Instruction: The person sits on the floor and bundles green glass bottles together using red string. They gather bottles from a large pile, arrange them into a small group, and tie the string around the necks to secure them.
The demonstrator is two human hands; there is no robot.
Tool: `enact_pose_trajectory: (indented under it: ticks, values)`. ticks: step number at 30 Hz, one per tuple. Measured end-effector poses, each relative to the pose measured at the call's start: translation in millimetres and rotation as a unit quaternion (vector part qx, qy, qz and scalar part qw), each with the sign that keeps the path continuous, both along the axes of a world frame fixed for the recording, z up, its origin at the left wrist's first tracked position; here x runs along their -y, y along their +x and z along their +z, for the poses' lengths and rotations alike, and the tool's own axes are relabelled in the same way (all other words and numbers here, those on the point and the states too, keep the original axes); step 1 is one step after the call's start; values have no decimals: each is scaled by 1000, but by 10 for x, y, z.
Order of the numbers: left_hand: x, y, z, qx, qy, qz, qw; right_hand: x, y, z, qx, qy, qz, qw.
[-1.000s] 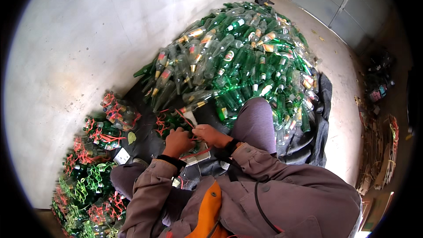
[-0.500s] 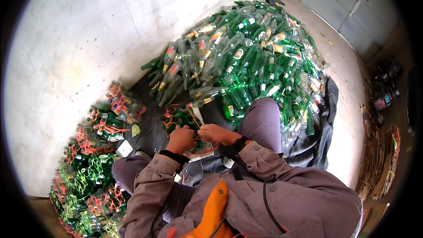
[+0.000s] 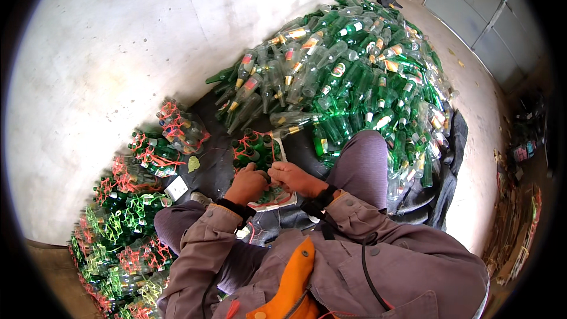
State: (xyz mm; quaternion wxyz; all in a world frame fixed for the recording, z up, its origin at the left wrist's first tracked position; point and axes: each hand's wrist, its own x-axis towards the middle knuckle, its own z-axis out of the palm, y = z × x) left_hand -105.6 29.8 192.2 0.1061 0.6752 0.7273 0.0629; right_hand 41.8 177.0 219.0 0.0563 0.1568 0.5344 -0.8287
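Observation:
In front of my crossed legs stands a group of upright green glass bottles, packed close together in a low, pale tray. Over the near side of the group, my left hand and my right hand are almost touching. Both have their fingers curled closed, in a pinch. What lies between the fingers is too small and hidden to make out. Red strapping runs around the bottles and shows near the tray's front edge. My hands cover the nearest bottles.
A large heap of loose green and clear bottles rises ahead and to the right. Strapped bottle bundles line the left, by the white wall. Dark sheeting lies underneath. Flattened cardboard leans at the far right.
The whole view has shifted, so the surroundings sit further right in the picture. My hands stay close together, now lying a little further left relative to the bottles. More of the tray's side shows.

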Motion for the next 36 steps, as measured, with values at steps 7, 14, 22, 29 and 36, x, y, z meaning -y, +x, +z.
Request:
enact_pose_trajectory:
  ticks: [7, 14, 22, 29, 36]
  values:
    - [-95, -129, -13, 25, -35, -52, 998, -69, -156, -301, 11, -52, -81, 995]
    - [-71, -135, 8, 95, -7, -22, 995, -60, -186, -470, -1, -65, -124, 990]
    - [-104, -243, -84, 153, -39, -37, 987, -54, -187, -534, -10, -98, -146, 984]
    - [-165, -284, -68, 177, -54, -40, 982, -49, -175, -640, 5, -156, -194, 969]
    - [-160, -288, -137, 198, -58, 10, 978, -54, -153, -699, 10, -191, -216, 958]
